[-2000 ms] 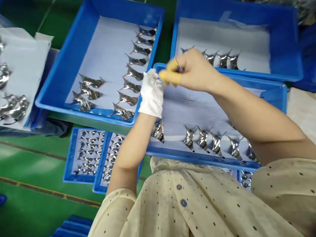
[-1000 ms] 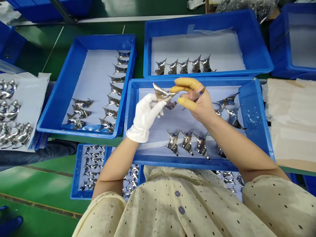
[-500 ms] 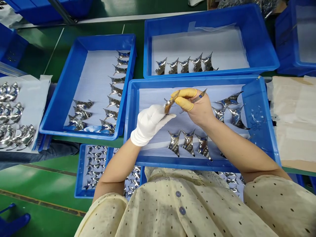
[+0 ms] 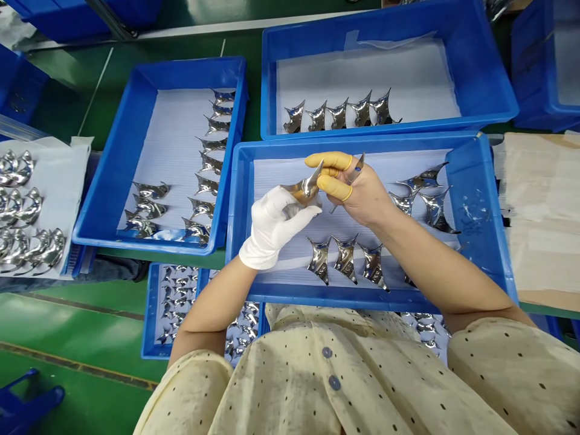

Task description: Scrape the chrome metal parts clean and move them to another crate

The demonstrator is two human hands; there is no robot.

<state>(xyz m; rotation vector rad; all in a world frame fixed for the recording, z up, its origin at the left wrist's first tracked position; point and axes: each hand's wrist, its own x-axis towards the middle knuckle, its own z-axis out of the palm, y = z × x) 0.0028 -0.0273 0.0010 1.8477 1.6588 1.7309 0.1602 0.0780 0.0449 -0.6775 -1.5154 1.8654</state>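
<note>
Polished metal part held in both-handed work above the central tray

The left hand (image 4: 267,226), in a white glove, is closed around the lower left of a four-pointed polished metal part (image 4: 304,190), thumb beneath and fingers behind. The part is held tilted, mid-frame, above the central blue tray (image 4: 478,199).

The right hand (image 4: 356,186) is half curled, yellow finger cots (image 4: 335,188) on thumb and forefinger, both at the part's right-hand tip; I cannot tell how firmly they press. A slim pointed metal tool (image 4: 356,169) is kept within this hand, its upper end standing clear of the knuckles.

Inside the central tray, three similar parts (image 4: 347,258) stand in a row along the near side, another partly hidden by the right forearm; three more lie towards its right end.

The upper-right blue tray (image 4: 471,66) holds a row of five. The left blue tray (image 4: 113,181) holds eight along its right side and three at lower left. Stacked pale sheets (image 4: 539,211) lie at the right edge of the frame.
</note>
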